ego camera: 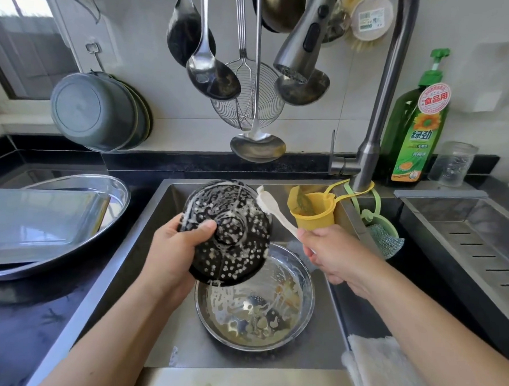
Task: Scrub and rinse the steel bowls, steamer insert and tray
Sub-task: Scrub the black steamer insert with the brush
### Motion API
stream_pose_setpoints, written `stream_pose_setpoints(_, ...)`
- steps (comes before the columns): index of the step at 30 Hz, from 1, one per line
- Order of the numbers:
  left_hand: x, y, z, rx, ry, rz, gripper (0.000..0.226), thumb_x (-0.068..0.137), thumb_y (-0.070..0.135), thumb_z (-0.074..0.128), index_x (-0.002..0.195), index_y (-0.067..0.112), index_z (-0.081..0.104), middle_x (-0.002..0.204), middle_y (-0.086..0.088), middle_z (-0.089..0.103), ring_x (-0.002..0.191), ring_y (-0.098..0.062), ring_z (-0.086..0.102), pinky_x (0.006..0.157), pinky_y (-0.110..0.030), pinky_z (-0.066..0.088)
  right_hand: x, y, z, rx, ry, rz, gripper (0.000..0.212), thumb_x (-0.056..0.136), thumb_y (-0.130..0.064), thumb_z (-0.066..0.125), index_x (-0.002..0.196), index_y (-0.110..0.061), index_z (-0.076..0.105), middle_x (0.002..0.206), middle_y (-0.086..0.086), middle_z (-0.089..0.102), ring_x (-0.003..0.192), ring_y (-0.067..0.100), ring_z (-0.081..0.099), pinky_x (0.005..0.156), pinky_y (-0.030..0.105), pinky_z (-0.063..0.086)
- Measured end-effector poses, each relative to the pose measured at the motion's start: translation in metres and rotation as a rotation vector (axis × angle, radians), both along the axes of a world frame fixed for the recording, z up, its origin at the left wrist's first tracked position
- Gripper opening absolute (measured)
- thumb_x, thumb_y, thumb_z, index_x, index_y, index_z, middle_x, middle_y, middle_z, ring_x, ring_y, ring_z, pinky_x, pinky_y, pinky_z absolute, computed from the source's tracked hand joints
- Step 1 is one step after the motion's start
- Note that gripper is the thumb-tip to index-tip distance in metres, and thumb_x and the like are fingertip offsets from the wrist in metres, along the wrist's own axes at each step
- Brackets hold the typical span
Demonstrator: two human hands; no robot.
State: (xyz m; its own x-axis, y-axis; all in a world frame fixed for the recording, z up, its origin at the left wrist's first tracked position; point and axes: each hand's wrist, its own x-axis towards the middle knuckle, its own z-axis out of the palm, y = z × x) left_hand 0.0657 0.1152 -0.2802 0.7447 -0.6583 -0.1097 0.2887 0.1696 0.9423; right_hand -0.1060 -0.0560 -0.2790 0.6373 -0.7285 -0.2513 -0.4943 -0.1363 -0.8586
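The steamer insert [226, 234], gripped in the left hand [171, 256] over the sink's bowl [271, 310], sits just left of the brush [276, 211] the right hand [329, 254] grips, handle slanting toward it.

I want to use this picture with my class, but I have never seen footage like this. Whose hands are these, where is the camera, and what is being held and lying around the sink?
There is no machine here. A person wears a wide-angle camera on the head, looking down at their own hands over a kitchen sink. The left hand grips a round perforated steamer insert, covered in soapy foam, tilted over the sink. The right hand holds a pale scrubbing brush by its handle, its head near the insert's rim. Below them a steel bowl streaked with suds sits in the sink. On the counter to the left, a rectangular tray rests in a large steel bowl.
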Motion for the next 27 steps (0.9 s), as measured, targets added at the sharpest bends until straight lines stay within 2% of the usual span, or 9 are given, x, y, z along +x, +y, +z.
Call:
stream_pose_setpoints(3,-0.005,-0.001,-0.001,0.027,-0.008,-0.034,0.024,0.096,-0.008,0.058,0.116,0.000,0.068,0.110,-0.022,0.076,0.102,-0.039,0.075,0.092,-0.052,0.059,0.002,0.002,0.004,-0.053,-0.016,0.004,0.045,0.103,-0.044,0.050,0.068,-0.016,0.054,0.048,-0.007,0.037,0.045,0.013,0.028,0.043,0.022,0.021)
stream_pose_setpoints(6,-0.010,-0.004,-0.001,0.026,-0.012,-0.057,0.024,0.095,-0.008,0.059,0.116,-0.001,0.067,0.109,-0.023,0.076,0.100,-0.039,0.075,0.084,-0.047,0.062,0.000,0.005,0.011,-0.177,-0.059,-0.003,0.047,0.104,-0.041,0.049,0.065,-0.015,0.054,0.054,-0.003,0.040,0.048,0.013,0.033,0.046,0.025,0.026)
stream_pose_setpoints(10,0.003,0.001,0.000,-0.010,0.028,0.014,0.026,0.097,-0.007,0.058,0.120,0.000,0.067,0.110,-0.022,0.076,0.103,-0.039,0.075,0.091,-0.052,0.059,0.001,0.016,0.009,-0.232,0.111,0.137,0.046,0.103,-0.043,0.049,0.067,-0.017,0.057,0.060,-0.002,0.047,0.050,0.012,0.039,0.043,0.021,0.030)
stream_pose_setpoints(13,0.001,0.000,-0.001,0.005,0.011,-0.015,0.026,0.097,-0.007,0.058,0.119,0.000,0.067,0.110,-0.022,0.076,0.102,-0.038,0.075,0.090,-0.051,0.060,0.002,0.015,0.014,-0.273,0.075,0.074,0.045,0.105,-0.041,0.046,0.070,-0.015,0.057,0.063,0.000,0.049,0.052,0.013,0.041,0.049,0.024,0.032)
stream_pose_setpoints(16,-0.001,-0.002,-0.002,0.011,-0.002,-0.031,0.025,0.096,-0.006,0.058,0.118,-0.001,0.067,0.110,-0.022,0.076,0.101,-0.038,0.075,0.086,-0.049,0.061,0.001,0.014,0.014,-0.246,0.077,0.076,0.044,0.106,-0.040,0.045,0.071,-0.014,0.057,0.065,0.001,0.048,0.051,0.013,0.039,0.047,0.024,0.031)
stream_pose_setpoints(19,0.003,-0.001,-0.002,0.004,0.006,-0.008,0.026,0.096,-0.006,0.059,0.119,0.001,0.068,0.111,-0.022,0.076,0.103,-0.039,0.074,0.091,-0.051,0.058,0.004,0.018,0.008,-0.199,0.124,0.133,0.045,0.105,-0.042,0.046,0.070,-0.016,0.056,0.061,-0.001,0.045,0.049,0.013,0.037,0.042,0.022,0.028)
stream_pose_setpoints(23,0.001,-0.002,-0.002,0.021,-0.032,-0.009,0.024,0.096,-0.007,0.059,0.117,0.000,0.068,0.109,-0.022,0.077,0.102,-0.040,0.074,0.093,-0.053,0.058,0.003,0.006,0.013,-0.274,0.046,0.017,0.047,0.106,-0.041,0.045,0.068,-0.015,0.055,0.059,-0.002,0.045,0.050,0.014,0.039,0.052,0.026,0.032)
stream_pose_setpoints(27,0.001,-0.001,-0.002,0.037,-0.051,-0.008,0.021,0.095,-0.007,0.060,0.113,-0.001,0.069,0.106,-0.022,0.077,0.100,-0.041,0.075,0.091,-0.052,0.059,0.003,0.013,0.009,-0.279,0.131,0.154,0.046,0.105,-0.043,0.047,0.067,-0.017,0.055,0.057,-0.003,0.044,0.045,0.011,0.036,0.046,0.024,0.029)
